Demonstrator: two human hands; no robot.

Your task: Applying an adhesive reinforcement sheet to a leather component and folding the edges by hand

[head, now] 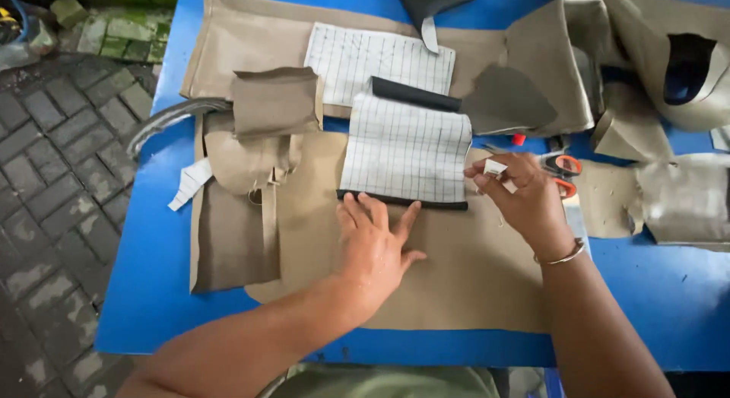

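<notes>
The gridded white panel (404, 151) is laid on the large tan fabric sheet (449, 276) at the middle of the blue table (152, 291), its long axis running away from the person, with its black-edged lower border (401, 201) set crosswise just above the left hand (376, 246). That hand is pressed flat on the tan sheet, fingers spread wide and nothing gripped, the fingertips touching the black edge. The right hand (521, 193) is held at the panel's lower right corner, thumb and forefinger pinched narrowly on a small white piece (496, 168). Orange-handled scissors (563, 170) are partly hidden just behind that hand. A second gridded panel (376, 60) and a black strip (414, 94) are seen beyond, folded tan pieces (262, 132) to the left, and heaped tan fabric (646, 63) at the far right.
</notes>
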